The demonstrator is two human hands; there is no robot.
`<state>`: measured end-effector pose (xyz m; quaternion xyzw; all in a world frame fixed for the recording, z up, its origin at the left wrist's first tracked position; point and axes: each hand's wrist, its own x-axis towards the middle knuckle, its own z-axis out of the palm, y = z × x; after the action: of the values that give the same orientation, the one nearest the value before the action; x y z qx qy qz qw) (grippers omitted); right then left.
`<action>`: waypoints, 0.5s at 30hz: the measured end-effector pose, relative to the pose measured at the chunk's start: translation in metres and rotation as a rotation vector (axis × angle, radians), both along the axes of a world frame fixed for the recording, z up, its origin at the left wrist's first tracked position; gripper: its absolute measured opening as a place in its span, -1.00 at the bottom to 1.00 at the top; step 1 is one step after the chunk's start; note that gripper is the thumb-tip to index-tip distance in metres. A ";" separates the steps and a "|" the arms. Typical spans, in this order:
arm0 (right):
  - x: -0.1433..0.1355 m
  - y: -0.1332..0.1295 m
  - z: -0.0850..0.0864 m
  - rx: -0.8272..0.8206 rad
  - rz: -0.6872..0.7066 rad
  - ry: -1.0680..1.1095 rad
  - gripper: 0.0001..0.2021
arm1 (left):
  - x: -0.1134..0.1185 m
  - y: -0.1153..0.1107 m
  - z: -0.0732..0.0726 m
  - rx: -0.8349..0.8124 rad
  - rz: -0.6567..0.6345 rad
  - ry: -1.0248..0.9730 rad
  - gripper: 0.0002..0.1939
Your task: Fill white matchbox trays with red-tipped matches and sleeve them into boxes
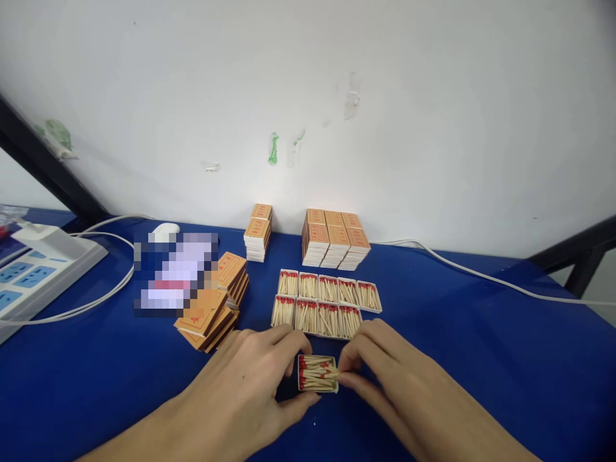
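A small white matchbox tray (317,387) full of red-headed matches lies on the blue table in front of me. My left hand (260,372) holds it from the left, index finger at its far edge and thumb at its near edge. At the tray's right end, my right hand (375,362) pinches a matchstick (333,372) between thumb and index finger, over the other matches. Beyond my hands stand two rows of filled matchbox trays (308,317), heads pointing away from me. Leaning stacks of orange matchbox sleeves (205,314) lie left of them, partly behind my left hand.
Against the white wall stand a narrow stack (258,231) and a wider block (335,237) of orange matchboxes. A pixelated phone-like item (183,269) and a white mouse (165,231) lie left. A power strip (29,276) and white cables (462,276) are at the sides.
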<state>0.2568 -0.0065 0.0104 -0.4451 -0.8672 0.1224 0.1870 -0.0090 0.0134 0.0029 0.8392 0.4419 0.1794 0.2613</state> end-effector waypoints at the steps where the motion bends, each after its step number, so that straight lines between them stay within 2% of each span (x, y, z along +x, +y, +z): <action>1: -0.006 0.002 -0.002 0.056 0.025 -0.034 -0.78 | 0.000 0.000 0.000 -0.006 0.010 -0.009 -0.71; 7: -0.022 0.009 -0.014 0.263 0.145 -0.221 -0.79 | 0.002 0.001 -0.002 -0.031 0.019 -0.071 -0.77; 15: -0.023 0.010 -0.013 0.197 0.141 -0.179 -0.79 | 0.001 -0.001 -0.006 -0.067 0.027 -0.045 -0.77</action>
<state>0.2334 0.0031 -0.0024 -0.3717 -0.9173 0.0096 0.1426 -0.0076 0.0121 -0.0028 0.8196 0.4530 0.1868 0.2969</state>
